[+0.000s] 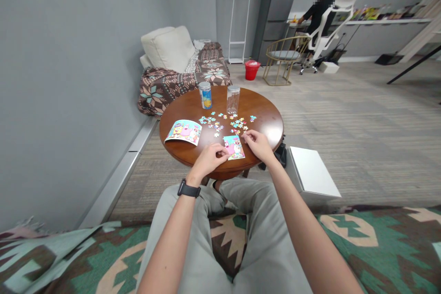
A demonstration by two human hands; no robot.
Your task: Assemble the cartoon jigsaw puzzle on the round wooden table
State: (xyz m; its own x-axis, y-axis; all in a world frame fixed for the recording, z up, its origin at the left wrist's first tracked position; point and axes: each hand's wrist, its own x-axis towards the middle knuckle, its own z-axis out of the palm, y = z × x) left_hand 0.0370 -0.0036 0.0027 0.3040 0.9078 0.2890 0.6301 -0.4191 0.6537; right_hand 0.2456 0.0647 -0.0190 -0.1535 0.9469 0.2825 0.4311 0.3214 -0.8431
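On the round wooden table, a partly assembled puzzle lies near the front edge. My left hand touches its left side, fingers bent and drawn together; whether a piece is between them is too small to tell. By the puzzle's upper right corner is my right hand, thumb and forefinger pinched on something I cannot make out. Loose puzzle pieces are scattered behind the puzzle. A curved picture sheet of cartoon figures rests at the left.
A lidded can with a blue label and a clear jar stand on the far part of the table. A white box is on the floor at right. Farther back are a red bin and a seated person.
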